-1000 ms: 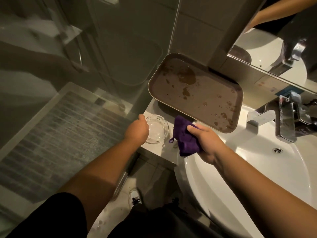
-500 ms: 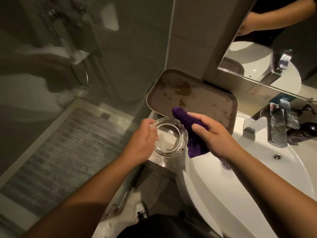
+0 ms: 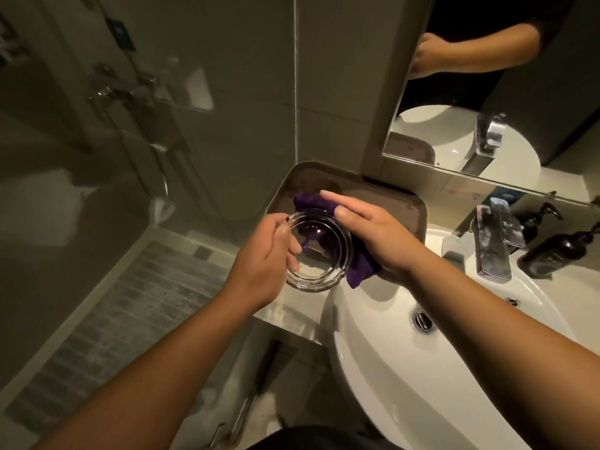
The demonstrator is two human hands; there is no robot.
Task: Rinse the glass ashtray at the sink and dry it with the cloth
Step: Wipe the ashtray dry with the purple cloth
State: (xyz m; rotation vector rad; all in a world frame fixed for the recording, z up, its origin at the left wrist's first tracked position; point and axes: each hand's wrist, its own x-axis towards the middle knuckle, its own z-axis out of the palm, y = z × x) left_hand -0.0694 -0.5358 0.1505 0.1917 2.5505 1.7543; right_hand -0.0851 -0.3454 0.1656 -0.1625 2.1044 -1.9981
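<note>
- A single wide-angle view is given, taken from the person's head and aimed forward and steeply down.
- The hands are seen close, at frame centre; the forearms enter from the lower corners.
- The sink (image 3: pixel 406 368) fills the lower right — the mirror (image 3: pixel 487 92) the upper right.

A dim, warm-lit bathroom: grey tiled walls (image 3: pixel 324 76) fill the upper middle of the frame, with a pale grout line running down them. In the upper right hangs a mirror (image 3: pixel 454 134) reflecting the white basin and tap, and below it stand a chrome tap (image 3: pixel 492 245) and dark pump bottles (image 3: pixel 558 251) at the right edge. The left half shows a glass shower screen (image 3: pixel 107 131) with pipe fittings, and a grey mosaic floor (image 3: pixel 130 306) at lower left.
</note>
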